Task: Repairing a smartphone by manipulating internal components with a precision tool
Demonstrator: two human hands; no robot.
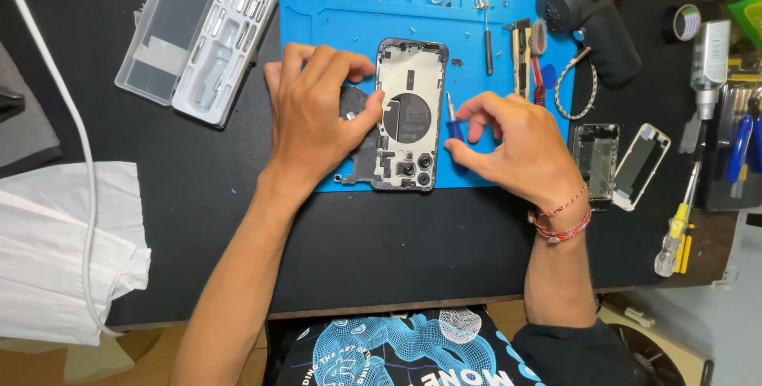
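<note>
An opened phone body (409, 112) lies face down on the blue work mat (333, 13), its inner parts and camera modules showing. My left hand (313, 112) rests over its left side, fingers pinching a dark part at the phone's left edge. My right hand (516, 136) holds a small blue-handled screwdriver (452, 120) upright, its tip beside the phone's right edge. Braided bracelets circle my right wrist.
An open clear bit case (194, 36) lies at the back left. A black heat gun (587, 1), loose screws, tweezers and a second screwdriver sit at the mat's back right. Two phone frames (619, 162), a yellow screwdriver (675, 231) and white cloth (55, 251) surround the mat.
</note>
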